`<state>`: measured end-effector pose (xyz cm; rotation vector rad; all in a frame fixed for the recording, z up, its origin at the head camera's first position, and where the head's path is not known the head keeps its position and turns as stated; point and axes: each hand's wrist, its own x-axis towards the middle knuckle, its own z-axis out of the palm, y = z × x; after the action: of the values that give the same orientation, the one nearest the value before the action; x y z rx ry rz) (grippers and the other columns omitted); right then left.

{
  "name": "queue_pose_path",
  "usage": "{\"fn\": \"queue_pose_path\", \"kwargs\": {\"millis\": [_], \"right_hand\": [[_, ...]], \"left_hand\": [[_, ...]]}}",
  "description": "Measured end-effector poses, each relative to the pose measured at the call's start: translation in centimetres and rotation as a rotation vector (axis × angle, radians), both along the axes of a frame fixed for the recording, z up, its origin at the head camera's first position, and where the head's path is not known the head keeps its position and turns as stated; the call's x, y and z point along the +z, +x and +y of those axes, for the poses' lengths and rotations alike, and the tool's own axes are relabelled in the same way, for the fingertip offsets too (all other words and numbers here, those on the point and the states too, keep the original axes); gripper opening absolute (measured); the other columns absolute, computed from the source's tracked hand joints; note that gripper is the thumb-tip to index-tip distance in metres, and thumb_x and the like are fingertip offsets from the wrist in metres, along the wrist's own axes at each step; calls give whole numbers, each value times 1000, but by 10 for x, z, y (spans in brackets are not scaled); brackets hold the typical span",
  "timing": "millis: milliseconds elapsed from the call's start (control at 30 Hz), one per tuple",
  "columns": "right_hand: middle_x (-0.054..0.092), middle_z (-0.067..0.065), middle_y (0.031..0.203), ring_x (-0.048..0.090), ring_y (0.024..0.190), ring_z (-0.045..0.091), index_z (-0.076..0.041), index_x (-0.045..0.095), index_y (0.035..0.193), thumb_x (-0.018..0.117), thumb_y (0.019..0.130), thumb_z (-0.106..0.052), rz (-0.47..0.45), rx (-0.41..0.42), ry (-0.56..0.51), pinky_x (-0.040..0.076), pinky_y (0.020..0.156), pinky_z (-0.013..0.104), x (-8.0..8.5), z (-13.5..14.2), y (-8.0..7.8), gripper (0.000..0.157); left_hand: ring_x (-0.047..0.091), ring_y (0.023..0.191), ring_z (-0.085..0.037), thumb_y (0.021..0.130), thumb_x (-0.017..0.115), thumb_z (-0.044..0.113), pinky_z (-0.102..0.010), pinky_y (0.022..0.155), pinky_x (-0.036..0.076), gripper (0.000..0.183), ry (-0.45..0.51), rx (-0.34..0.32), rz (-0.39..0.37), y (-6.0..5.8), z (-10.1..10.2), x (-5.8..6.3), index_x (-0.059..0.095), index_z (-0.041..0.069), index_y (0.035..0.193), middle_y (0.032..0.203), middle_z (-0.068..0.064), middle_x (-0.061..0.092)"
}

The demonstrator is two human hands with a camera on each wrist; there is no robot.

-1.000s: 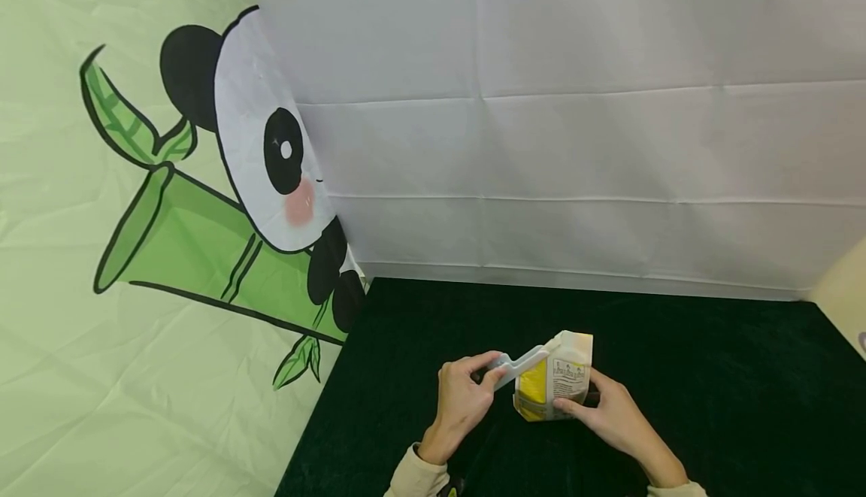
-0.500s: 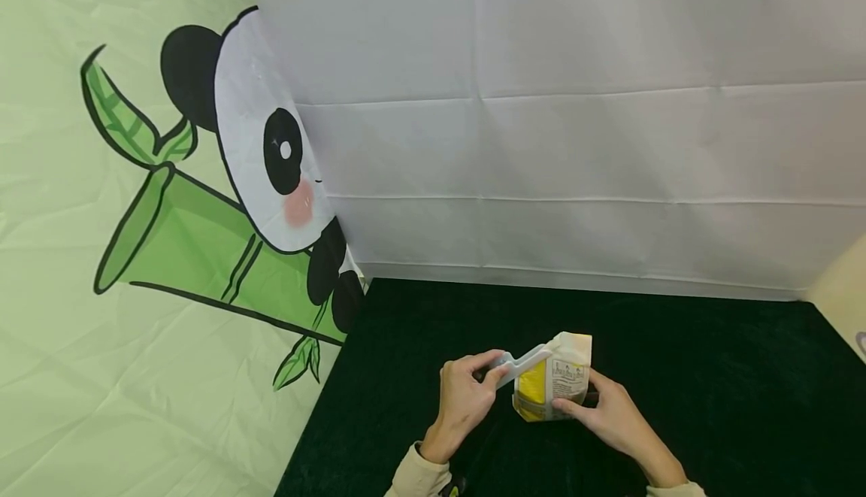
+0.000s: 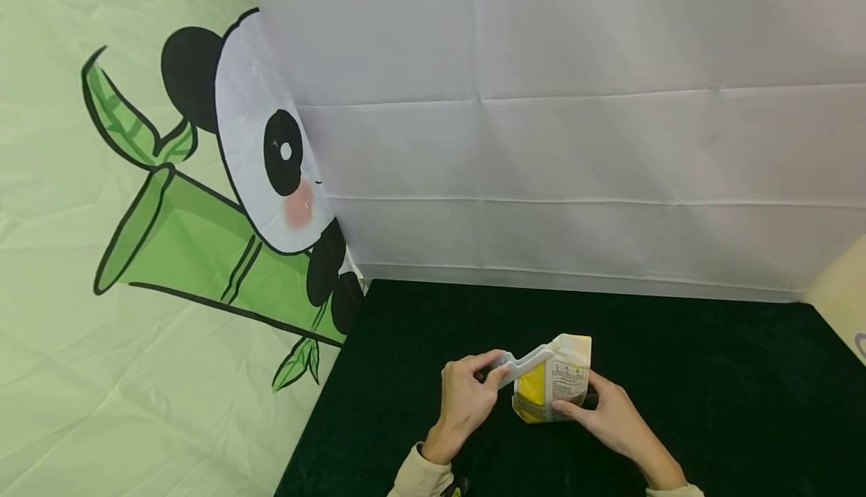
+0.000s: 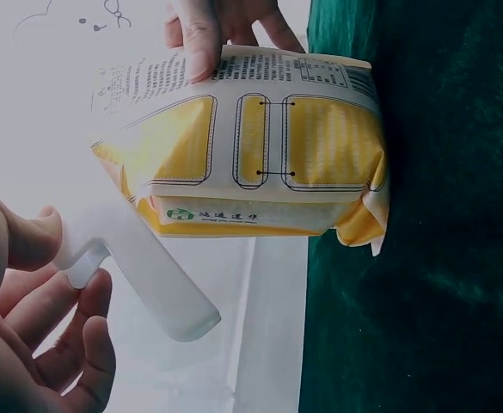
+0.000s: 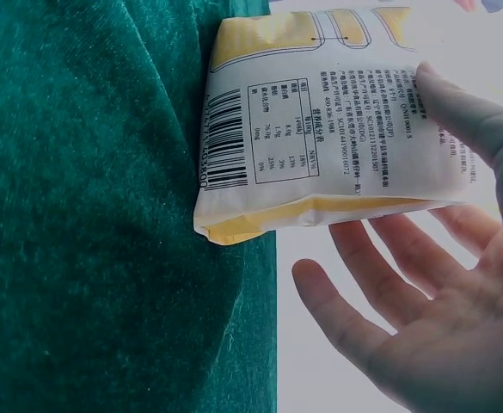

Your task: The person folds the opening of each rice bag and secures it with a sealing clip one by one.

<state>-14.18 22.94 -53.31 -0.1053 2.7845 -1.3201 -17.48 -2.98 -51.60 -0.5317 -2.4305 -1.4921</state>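
Observation:
My left hand (image 3: 465,401) pinches a white plastic bag clip (image 3: 528,363) between thumb and fingers. In the left wrist view the clip (image 4: 163,288) has a long bar and a bent end, which the fingertips hold. Its bar overlaps the side of a yellow and white printed food bag (image 3: 570,378) near the bag's upper end. That bag stands on the cloth, slightly tilted, gripped by my right hand (image 3: 617,416). Thumb on the printed face and fingers behind, as the right wrist view shows of the hand (image 5: 440,301). A barcode and a nutrition table mark the bag (image 5: 320,129) there.
A dark green velvet cloth (image 3: 710,384) covers the table. White sheeting (image 3: 575,151) hangs along the back, and a pale green curtain (image 3: 54,362) with a panda print closes the left side. Part of a small dark object (image 3: 458,486) shows beside the left sleeve.

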Motion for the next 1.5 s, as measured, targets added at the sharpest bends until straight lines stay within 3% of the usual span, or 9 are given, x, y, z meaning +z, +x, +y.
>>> {"fn": "queue_pose_path", "kwargs": {"millis": [733, 967, 1500], "right_hand": [[73, 14, 126, 71, 111, 27, -6, 62, 136, 86, 90, -38, -7, -27, -30, 60, 92, 49, -3, 0, 0, 60], [73, 14, 128, 71, 113, 29, -7, 61, 137, 85, 90, -38, -12, -25, -35, 60, 94, 52, -3, 0, 0, 62], [72, 15, 128, 71, 116, 32, -7, 61, 136, 85, 90, -37, 5, -21, -40, 60, 95, 54, -4, 0, 1, 60]], "left_hand": [[58, 72, -1, 99, 76, 18, -19, 65, 51, 18, 29, -18, 61, -1, 9, 3, 82, 11, 115, 107, -8, 82], [59, 73, -1, 100, 75, 20, -19, 66, 51, 20, 27, -35, 49, -2, 12, 5, 81, 11, 116, 109, -8, 82], [66, 79, -4, 100, 76, 18, -23, 69, 56, 21, 31, -27, 103, -3, 20, 11, 81, 9, 117, 112, -8, 82]]}}
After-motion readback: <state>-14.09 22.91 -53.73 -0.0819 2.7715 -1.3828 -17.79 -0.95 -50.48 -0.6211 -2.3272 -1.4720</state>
